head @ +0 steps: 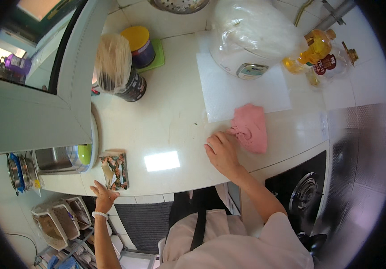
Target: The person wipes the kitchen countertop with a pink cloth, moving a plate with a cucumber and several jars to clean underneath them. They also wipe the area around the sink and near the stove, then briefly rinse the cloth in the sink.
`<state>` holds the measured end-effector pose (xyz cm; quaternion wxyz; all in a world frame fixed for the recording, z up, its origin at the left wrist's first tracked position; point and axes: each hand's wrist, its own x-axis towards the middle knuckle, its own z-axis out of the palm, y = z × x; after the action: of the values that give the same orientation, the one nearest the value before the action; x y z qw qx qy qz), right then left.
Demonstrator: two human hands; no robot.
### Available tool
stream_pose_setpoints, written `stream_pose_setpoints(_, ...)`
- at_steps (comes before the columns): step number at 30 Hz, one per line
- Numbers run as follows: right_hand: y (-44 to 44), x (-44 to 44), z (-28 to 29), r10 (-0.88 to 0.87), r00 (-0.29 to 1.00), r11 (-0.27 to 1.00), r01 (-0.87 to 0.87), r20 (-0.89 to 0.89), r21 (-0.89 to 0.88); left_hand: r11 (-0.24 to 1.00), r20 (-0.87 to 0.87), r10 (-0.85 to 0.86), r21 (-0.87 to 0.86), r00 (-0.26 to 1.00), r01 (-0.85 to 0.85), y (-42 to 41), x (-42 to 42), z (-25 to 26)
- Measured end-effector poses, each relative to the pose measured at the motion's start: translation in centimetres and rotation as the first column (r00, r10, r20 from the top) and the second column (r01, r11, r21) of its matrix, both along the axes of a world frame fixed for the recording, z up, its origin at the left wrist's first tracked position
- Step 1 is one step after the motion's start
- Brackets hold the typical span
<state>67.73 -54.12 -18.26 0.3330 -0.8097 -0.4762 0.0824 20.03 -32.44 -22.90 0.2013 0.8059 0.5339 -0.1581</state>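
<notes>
My right hand (224, 155) is low over the pale countertop (166, 121), fingers loosely curled and thumb apart. A crumpled pink cloth (251, 129) lies right beside it, with a bunched corner meeting the edge of the hand. Nothing shows between thumb and fingers, though the undersides of the fingers are hidden. At the counter's front edge, my left hand (103, 197) is spread and holds nothing. Just beyond its fingertips stands a floral-printed tissue pack (121, 169) with its top torn.
Behind the cloth, a white rice cooker (226, 57) under clear plastic stands on a white sheet (214, 97). Oil bottles (317, 50) are at right, above a black gas hob (300, 188). A plastic-covered dark canister (132, 85) stands back left. An open window frame (78, 111) overhangs the left side.
</notes>
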Motion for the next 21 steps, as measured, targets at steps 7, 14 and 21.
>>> stream_pose_setpoints(7, -3.2, 3.0, 2.5, -0.198, 0.941, 0.951, 0.253, 0.276, -0.180, 0.997, -0.074, 0.054, -0.048, 0.996, -0.057, 0.3, 1.2, 0.8)
stream_pose_setpoints(14, -7.2, 6.6, -3.0, -0.107, 0.992, 0.989, 0.114, 0.068, -0.094, 1.000, -0.089, 0.010, -0.016, 0.996, -0.012, 0.6, -0.2, -0.6)
stream_pose_setpoints(21, -2.1, 10.8, 1.0, -0.172, 0.979, 0.984, 0.166, 0.110, 0.059, 0.997, -0.051, 0.060, -0.040, 0.997, -0.062, 0.3, 0.2, -0.3)
